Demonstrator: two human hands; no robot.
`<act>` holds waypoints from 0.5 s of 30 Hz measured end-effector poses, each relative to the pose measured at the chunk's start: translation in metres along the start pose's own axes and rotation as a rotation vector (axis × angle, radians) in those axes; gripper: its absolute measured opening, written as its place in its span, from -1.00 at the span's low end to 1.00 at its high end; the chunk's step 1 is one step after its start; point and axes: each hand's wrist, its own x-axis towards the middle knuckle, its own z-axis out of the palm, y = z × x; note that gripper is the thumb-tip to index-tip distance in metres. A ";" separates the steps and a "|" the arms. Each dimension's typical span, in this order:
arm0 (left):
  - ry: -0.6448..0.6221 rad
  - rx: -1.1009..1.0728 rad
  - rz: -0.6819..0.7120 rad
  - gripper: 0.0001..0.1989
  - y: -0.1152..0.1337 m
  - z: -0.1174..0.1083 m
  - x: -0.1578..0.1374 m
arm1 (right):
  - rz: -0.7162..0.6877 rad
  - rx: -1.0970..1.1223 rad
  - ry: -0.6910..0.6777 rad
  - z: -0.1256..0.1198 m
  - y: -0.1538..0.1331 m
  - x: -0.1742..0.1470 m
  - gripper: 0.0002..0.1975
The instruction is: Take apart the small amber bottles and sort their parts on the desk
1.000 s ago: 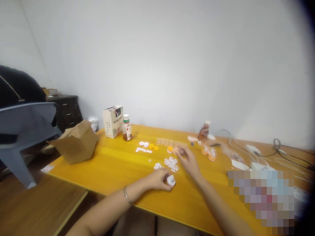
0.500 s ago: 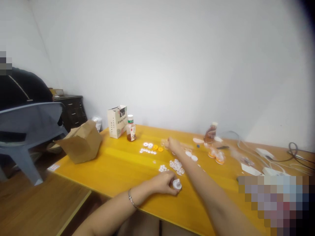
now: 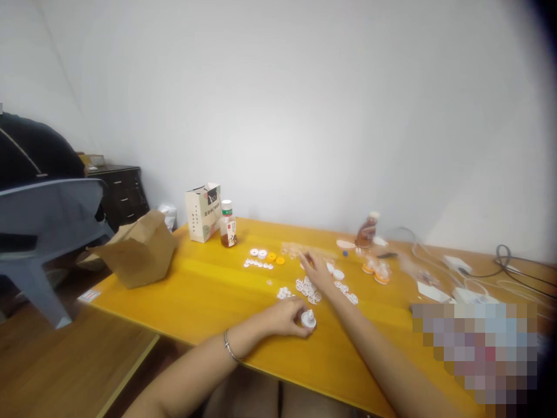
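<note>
Left hand [image 3: 290, 318] observed pinching the side of a white round part [image 3: 308, 321] near the front edge of the bench [image 3: 209, 302]. Right hand [image 3: 318, 273] is extended beside white openwork pieces [image 3: 306, 288]; whether it grips anything cannot be determined. White discs [image 3: 338, 275] lie nearby.

discs [image 3: 271, 256] on table [image 3: 195, 302], right of bottle [image 3: 228, 227]

You look through one camera, worn on your head. It faces forward and down from the near side of the table [image 3: 209, 290], with your left hand [image 3: 289, 317] and right hand [image 3: 317, 273] near, and the pale wall [image 3: 282, 116] farther behind.
</note>
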 end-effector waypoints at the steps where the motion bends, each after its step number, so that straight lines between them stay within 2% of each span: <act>1: 0.002 -0.001 -0.003 -0.70 0.000 0.000 0.000 | -0.029 0.128 0.003 -0.003 0.002 -0.019 -0.68; 4: -0.001 -0.016 0.006 -0.72 0.001 0.000 -0.001 | -0.084 0.387 -0.080 -0.010 0.008 -0.074 -0.75; 7: -0.003 -0.019 0.043 -0.75 0.001 0.000 -0.001 | -0.150 0.462 -0.241 -0.013 0.009 -0.108 -0.82; 11: 0.016 -0.003 0.086 -0.79 0.001 0.000 -0.002 | -0.150 0.467 -0.264 -0.012 0.005 -0.116 -0.84; 15: 0.031 -0.034 0.079 -0.73 0.003 -0.001 -0.003 | -0.128 0.482 -0.259 -0.009 0.004 -0.111 -0.86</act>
